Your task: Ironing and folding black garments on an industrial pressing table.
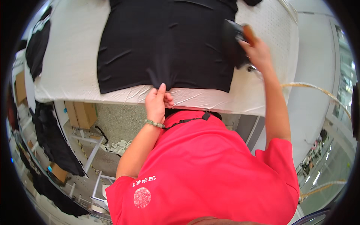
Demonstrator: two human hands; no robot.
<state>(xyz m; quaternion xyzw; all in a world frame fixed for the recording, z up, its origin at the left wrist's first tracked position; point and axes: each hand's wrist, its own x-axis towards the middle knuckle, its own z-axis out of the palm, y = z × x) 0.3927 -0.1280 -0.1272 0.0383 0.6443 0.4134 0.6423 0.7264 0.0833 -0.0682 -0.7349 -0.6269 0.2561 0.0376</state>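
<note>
A black garment (138,48) lies spread on a pale, cloth-covered ironing table (71,71), its lower hem close to the near edge. My left hand (156,103) pinches the middle of that hem, and small folds run up from the fingers. At the garment's right side, my right hand (257,52) is wrapped round the brown handle of a dark iron (235,43). The iron is a little blurred and looks tilted; I cannot tell whether its sole touches the cloth. Part of it covers the garment's right edge.
A pale hose (315,87) curves off to the right beside the table. Black cloth (38,48) lies at the table's far left, and more dark fabric (52,138) hangs below it. A cardboard box (81,114) and a metal frame (92,155) stand on the left.
</note>
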